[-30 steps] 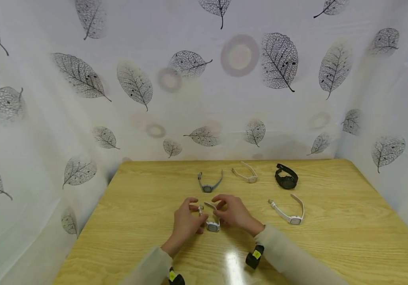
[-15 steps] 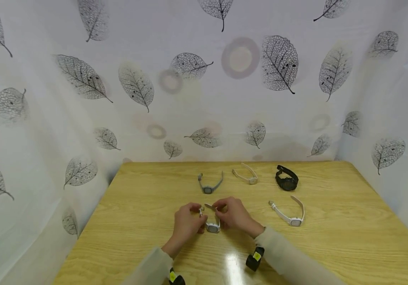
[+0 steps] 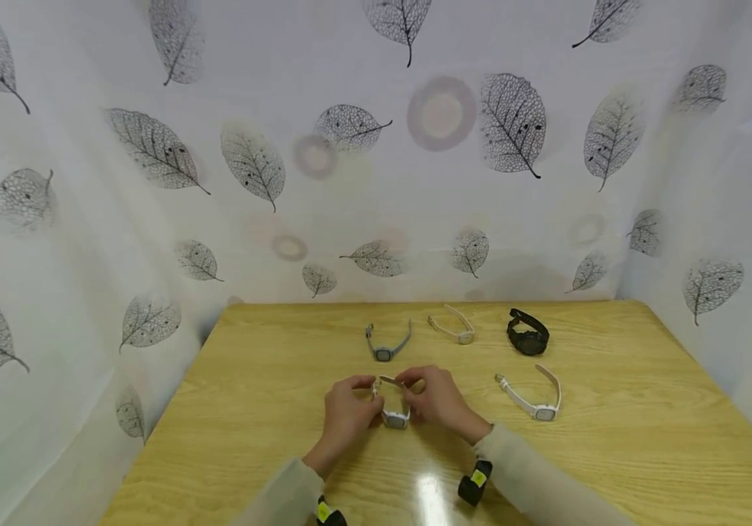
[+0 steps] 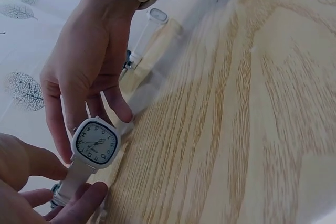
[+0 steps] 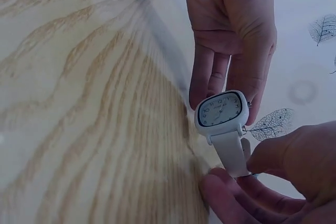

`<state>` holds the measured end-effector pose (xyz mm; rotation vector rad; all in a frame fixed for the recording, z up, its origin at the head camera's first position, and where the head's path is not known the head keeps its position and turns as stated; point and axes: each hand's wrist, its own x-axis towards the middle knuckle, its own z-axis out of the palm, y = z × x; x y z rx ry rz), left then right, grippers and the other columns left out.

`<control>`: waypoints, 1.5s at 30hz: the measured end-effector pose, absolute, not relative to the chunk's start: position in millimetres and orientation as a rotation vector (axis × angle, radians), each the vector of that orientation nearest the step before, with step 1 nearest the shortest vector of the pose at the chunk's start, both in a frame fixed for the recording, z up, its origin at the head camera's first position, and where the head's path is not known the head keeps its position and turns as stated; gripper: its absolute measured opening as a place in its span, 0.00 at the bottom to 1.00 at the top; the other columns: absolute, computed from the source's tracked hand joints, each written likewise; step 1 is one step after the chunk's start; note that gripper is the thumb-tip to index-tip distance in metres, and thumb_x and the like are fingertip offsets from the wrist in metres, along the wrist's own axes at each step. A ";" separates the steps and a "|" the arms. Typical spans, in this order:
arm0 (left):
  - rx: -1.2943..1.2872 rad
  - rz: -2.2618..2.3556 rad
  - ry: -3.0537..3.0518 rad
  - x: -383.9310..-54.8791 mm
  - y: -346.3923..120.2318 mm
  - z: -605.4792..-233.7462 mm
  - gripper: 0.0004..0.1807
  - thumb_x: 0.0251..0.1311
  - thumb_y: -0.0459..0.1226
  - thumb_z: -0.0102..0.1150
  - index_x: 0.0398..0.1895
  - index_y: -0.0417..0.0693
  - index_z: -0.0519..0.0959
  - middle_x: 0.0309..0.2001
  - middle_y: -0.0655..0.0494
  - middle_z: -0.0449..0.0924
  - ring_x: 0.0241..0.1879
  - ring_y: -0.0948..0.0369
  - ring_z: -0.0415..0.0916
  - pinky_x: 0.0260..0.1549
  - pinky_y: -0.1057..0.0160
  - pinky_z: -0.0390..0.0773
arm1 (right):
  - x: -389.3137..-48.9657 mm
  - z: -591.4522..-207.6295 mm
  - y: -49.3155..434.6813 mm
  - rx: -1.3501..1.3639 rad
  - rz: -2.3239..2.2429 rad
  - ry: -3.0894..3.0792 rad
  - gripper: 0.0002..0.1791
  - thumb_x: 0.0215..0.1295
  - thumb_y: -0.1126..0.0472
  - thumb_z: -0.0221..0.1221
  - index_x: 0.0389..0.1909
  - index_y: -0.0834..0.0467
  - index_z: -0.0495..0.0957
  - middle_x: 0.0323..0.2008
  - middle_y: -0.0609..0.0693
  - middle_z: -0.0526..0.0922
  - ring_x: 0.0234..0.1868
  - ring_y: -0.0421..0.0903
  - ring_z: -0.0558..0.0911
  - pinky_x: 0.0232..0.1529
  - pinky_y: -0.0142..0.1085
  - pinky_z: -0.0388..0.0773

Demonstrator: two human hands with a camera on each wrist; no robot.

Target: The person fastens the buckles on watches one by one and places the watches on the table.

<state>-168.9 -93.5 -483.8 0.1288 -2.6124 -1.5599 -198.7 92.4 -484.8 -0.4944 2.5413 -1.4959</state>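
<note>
Both hands hold a white wristwatch [image 3: 396,421] just above the wooden table. Its squarish face [image 4: 96,142] with a dark ring and numerals faces the wearer. My left hand [image 3: 350,413] pinches the strap end with the buckle between thumb and fingers. On the opposite side, my right hand [image 3: 440,398] pinches the other strap half, whose tip curves across toward the buckle. From the right wrist view, the pale strap [image 5: 231,153] runs from the case down into the right hand's fingertips. Those fingers partly hide the strap's end.
On the table [image 3: 271,453] behind the hands lie a grey-blue watch [image 3: 383,354], a beige watch [image 3: 464,337] and a black watch [image 3: 529,342]. Another white watch [image 3: 544,413] lies to the right. A leaf-patterned curtain [image 3: 363,197] stands behind the table.
The strap's tip and the buckle end have come closer together between the hands. The held watch has shifted slightly right. The watches on the table stay put.
</note>
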 end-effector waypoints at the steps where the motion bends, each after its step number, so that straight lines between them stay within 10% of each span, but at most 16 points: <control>1: 0.122 -1.572 -2.597 -169.4 -93.0 -484.7 0.19 0.47 0.28 0.72 0.47 0.38 0.87 0.43 0.46 0.88 0.37 0.57 0.83 0.34 0.64 0.83 | -198.6 -484.1 93.3 -0.487 -1.505 2.552 0.13 0.69 0.71 0.60 0.52 0.63 0.85 0.43 0.58 0.86 0.22 0.44 0.83 0.17 0.37 0.82; 12: 0.004 -2.117 -2.219 -180.4 -87.1 -484.6 0.22 0.59 0.25 0.68 0.57 0.34 0.80 0.55 0.32 0.80 0.35 0.53 0.87 0.33 0.58 0.88 | -200.1 -471.5 109.5 -0.424 -1.704 2.559 0.15 0.70 0.71 0.62 0.56 0.61 0.83 0.47 0.60 0.82 0.26 0.51 0.86 0.22 0.41 0.85; 45: -0.261 -2.143 -2.068 -197.7 -81.1 -475.5 0.14 0.63 0.24 0.67 0.50 0.30 0.78 0.44 0.30 0.84 0.44 0.37 0.84 0.38 0.57 0.88 | -202.1 -463.7 140.6 -0.342 -2.005 2.304 0.16 0.74 0.57 0.63 0.57 0.61 0.83 0.51 0.71 0.80 0.37 0.53 0.87 0.32 0.47 0.88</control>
